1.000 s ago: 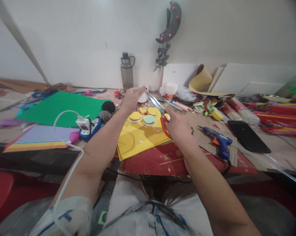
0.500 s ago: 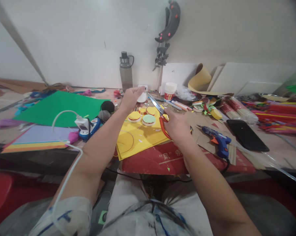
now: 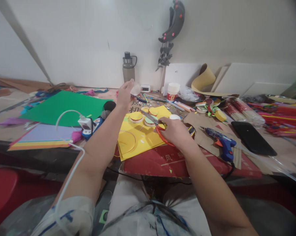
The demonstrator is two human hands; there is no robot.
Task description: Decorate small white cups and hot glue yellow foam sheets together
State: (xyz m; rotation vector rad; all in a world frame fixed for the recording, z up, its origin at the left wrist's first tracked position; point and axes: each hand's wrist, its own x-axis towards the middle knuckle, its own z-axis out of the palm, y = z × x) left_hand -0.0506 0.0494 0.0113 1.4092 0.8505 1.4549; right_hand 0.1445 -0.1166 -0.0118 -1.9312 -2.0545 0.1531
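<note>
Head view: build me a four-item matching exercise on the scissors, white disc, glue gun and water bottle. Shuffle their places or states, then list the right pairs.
Column one
1. Scissors
2. White disc
3. Glue gun
4. Water bottle

Column two
A. Mostly blue, lying on brown cardboard
B. Upright, partly hidden by the left hand
C. Held by its orange handles in the right hand
D. Held up in the left hand

Right pairs: 1-C, 2-D, 3-A, 4-B
</note>
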